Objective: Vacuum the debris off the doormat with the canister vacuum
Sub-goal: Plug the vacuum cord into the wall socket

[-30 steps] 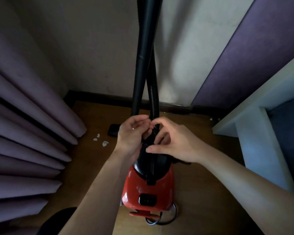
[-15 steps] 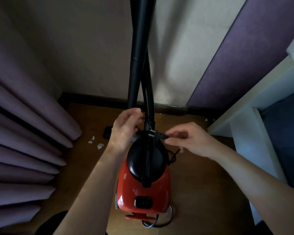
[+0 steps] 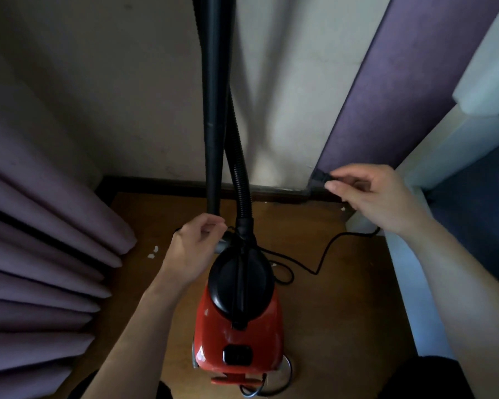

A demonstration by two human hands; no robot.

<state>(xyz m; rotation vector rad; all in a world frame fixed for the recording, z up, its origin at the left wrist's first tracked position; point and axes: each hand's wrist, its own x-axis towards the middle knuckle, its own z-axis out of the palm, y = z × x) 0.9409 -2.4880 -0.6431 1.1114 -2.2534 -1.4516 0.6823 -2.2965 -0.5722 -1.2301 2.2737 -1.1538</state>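
Red canister vacuum [image 3: 236, 326] is sitting on the wooden floor [image 3: 343, 312] right below me, black wand [image 3: 213, 110] and ribbed hose [image 3: 239, 174] rising in front of the wall [image 3: 127, 82]. My right hand [image 3: 369, 194] is out to the side, fingers [image 3: 346, 171] pinching a small black plug [image 3: 321, 177]. The cord [image 3: 326, 249] drops from under that wrist and loops across the floor to the canister. My left hand [image 3: 193, 249] is curled at the hose collar, and I can't tell if it grips anything. White scraps [image 3: 153, 251] lie by the curtain [image 3: 41, 240].
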